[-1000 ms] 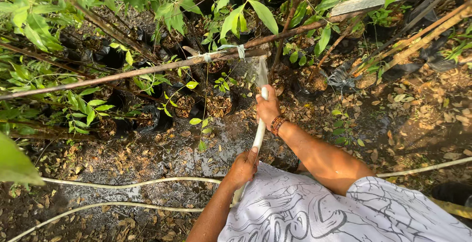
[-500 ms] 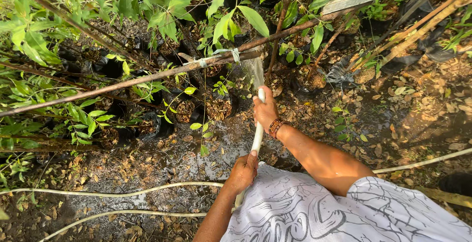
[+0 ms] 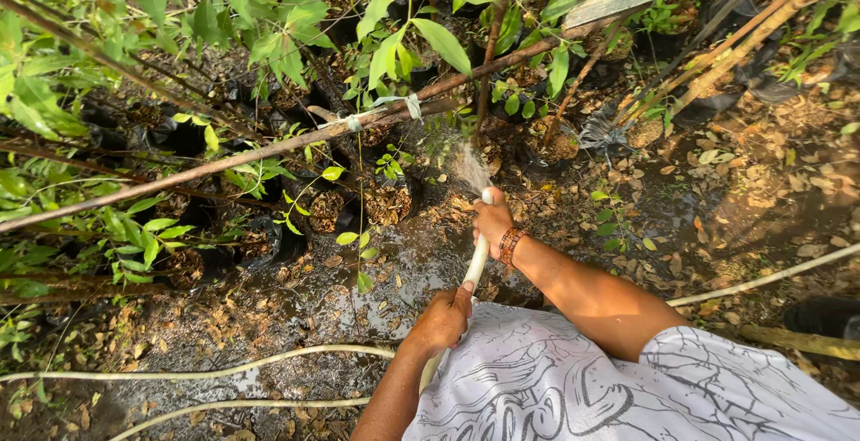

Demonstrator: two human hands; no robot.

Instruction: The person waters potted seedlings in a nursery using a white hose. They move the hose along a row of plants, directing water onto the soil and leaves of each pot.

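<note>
A pale hose (image 3: 474, 267) runs up between my two hands. My right hand (image 3: 491, 222) grips it near the nozzle end, with a beaded bracelet on that wrist. Lower down, my left hand (image 3: 441, 318) holds the same hose against my patterned white shirt. Water (image 3: 468, 167) sprays from the hose end toward small seedlings in black nursery bags (image 3: 387, 197) on the wet, leaf-strewn ground.
A long wooden pole (image 3: 269, 150) tied with cord crosses in front of the plants. Leafy saplings (image 3: 269, 20) crowd the left and top. Loops of hose (image 3: 224, 371) lie on the muddy ground at lower left, and another stretch (image 3: 761, 275) lies at right.
The view has shifted slightly, so the hands sit a little lower in the picture. Both hands keep their hold on the hose and the spray goes on toward the seedlings.
</note>
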